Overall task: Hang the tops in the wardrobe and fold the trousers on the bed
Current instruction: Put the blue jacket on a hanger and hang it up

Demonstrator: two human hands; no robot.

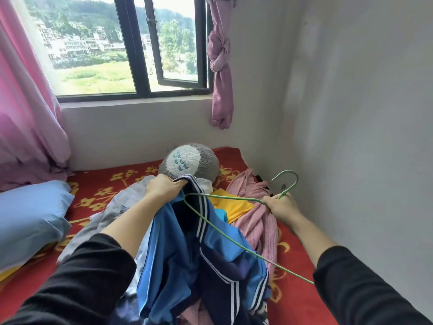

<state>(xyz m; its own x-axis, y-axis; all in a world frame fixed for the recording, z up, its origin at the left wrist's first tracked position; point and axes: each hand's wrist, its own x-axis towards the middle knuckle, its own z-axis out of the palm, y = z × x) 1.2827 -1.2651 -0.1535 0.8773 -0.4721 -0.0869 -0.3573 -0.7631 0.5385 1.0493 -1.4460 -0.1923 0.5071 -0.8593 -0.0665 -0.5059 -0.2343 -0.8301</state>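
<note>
Red flowered bed [93,179] across the lower frame, heaped with clothes. The left hand [164,187] has its fingers bunched on the blue jacket [173,254] at the collar, centre. Soft and floppy, so that's the best hold. The right hand [281,207] has its fingers wrapped round the neck of a thin, springy-looking hanger [297,180].

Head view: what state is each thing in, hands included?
blue jacket: held up by its collar, not yet hung
green hanger: held below its hook, tip at the jacket's collar
left hand: grips the jacket collar
right hand: grips the hanger
window: one sash open
purple curtain: knotted
pink sweater: crumpled on the bed
</note>
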